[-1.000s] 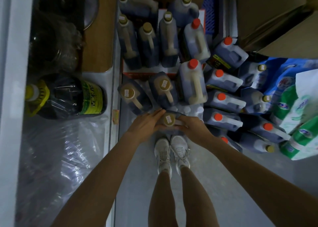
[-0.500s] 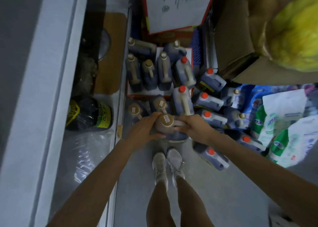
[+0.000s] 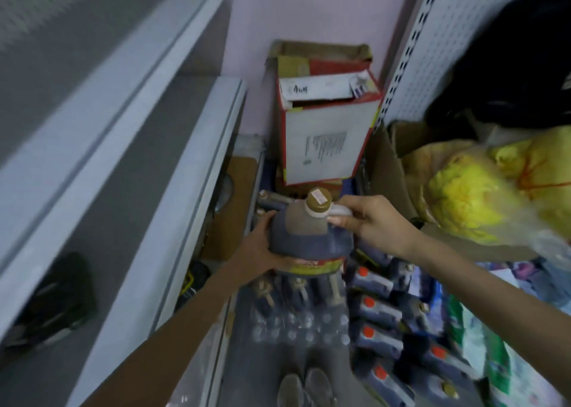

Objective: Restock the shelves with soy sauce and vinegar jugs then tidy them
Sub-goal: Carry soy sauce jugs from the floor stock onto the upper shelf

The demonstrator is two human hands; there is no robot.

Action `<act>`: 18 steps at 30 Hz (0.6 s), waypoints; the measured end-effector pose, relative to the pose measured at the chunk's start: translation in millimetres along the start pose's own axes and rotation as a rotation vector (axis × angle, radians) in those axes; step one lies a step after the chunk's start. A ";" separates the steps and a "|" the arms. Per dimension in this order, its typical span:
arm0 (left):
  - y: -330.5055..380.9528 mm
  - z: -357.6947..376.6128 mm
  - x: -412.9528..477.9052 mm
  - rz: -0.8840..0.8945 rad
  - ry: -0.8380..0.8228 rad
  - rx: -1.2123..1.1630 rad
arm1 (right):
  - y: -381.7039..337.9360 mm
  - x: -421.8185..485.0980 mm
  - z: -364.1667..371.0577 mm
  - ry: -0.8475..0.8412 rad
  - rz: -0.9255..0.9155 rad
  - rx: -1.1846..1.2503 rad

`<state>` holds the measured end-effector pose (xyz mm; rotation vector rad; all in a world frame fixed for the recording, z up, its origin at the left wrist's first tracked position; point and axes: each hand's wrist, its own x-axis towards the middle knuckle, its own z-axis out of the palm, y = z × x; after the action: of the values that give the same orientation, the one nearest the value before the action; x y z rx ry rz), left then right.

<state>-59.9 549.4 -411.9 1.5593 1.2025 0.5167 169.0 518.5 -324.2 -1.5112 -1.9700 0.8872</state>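
The jug (image 3: 309,243) is held upright in mid-air above the other jugs (image 3: 375,311) on the floor. The left hand (image 3: 262,252) cups its lower left side, thumb against the shoulder. The right hand (image 3: 367,224), arm extended, is clamped around the handle (image 3: 340,211) beside the brown cap (image 3: 319,201).

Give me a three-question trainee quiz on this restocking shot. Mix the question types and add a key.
1. True or false: the jug with the brown cap stands on the floor.
2. What does the right hand grip? A) the cap B) the jug's handle C) a box
3. Short answer: besides brown, what cap colour shows on the jugs at the right?
Key: 1 false, it is held in the air. 2 B. 3 red.
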 end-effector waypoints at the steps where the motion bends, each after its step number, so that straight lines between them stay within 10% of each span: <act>1: 14.3 -7.5 -1.5 0.020 0.022 -0.035 | -12.4 1.7 -10.3 0.023 -0.027 0.008; 18: 224.7 -104.6 -77.3 0.405 0.328 -0.299 | -200.3 26.3 -145.1 0.295 -0.326 0.150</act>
<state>-79.3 543.0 -153.1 1.4940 0.9860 1.1998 138.9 537.8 -78.1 -1.1217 -1.8181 0.6190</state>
